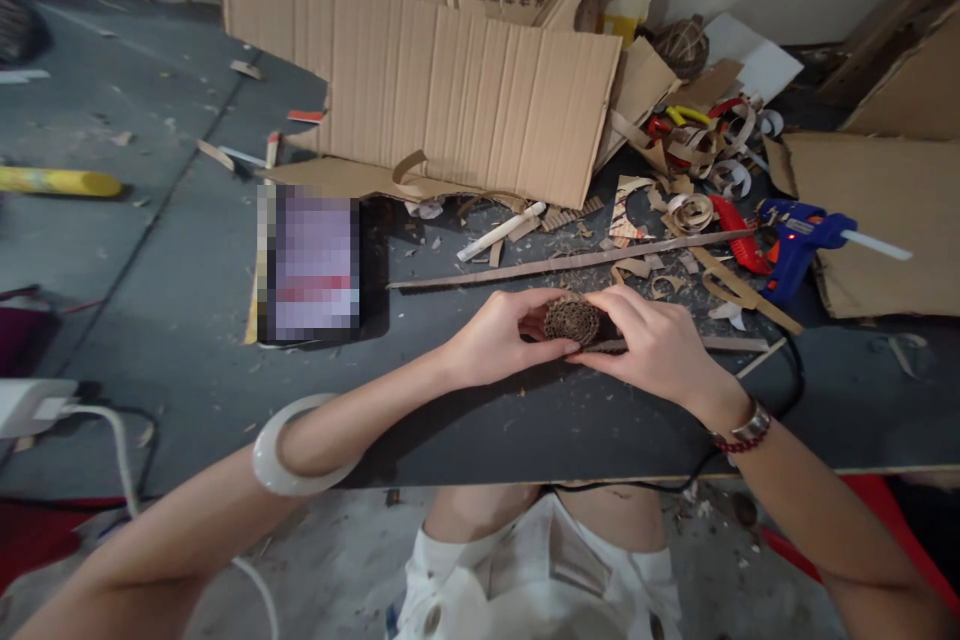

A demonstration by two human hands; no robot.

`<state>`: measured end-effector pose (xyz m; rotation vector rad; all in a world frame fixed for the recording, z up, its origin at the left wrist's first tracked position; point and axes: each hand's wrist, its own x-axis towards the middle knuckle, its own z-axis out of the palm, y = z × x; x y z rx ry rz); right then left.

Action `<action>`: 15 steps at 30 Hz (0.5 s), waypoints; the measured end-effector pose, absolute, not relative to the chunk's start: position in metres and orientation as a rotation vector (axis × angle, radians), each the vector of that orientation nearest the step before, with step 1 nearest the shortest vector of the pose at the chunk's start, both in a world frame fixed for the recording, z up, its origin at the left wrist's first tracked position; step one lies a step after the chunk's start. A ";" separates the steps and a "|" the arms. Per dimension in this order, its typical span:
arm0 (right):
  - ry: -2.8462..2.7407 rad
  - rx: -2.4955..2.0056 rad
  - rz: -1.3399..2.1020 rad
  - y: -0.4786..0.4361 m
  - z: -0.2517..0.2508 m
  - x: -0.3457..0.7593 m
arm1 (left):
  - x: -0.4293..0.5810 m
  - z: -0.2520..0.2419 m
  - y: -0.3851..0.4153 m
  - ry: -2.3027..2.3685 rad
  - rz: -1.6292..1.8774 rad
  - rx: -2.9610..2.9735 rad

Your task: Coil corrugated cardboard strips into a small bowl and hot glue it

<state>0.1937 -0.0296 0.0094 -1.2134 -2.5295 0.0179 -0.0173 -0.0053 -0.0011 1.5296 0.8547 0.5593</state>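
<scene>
A tight round coil of corrugated cardboard strip (571,321) sits between my two hands, just above the dark table. My left hand (499,335) grips its left side, with the thumb along the lower edge and the fingers behind. My right hand (652,335) pinches the coil's right side and the strip where it leaves the roll. The loose tail of the strip (731,344) runs out to the right beneath my right hand. Behind the coil a long flat cardboard strip (555,265) lies across the table.
A blue glue gun (802,235) with a white stick rests at right, beside a red tool (739,235). Large cardboard sheets (465,90) stand at the back. A phone-like device (315,265) with a blurred screen lies left. Scraps (690,210) and a yellow-handled tool (60,182) are scattered about.
</scene>
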 end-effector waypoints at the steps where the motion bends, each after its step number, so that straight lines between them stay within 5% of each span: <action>1: -2.545 -1.221 0.019 -0.029 0.010 0.194 | -0.018 -0.001 -0.004 0.857 0.569 1.527; 15: -2.681 -1.082 0.120 -0.028 0.012 0.198 | -0.022 0.000 -0.002 0.785 0.490 1.652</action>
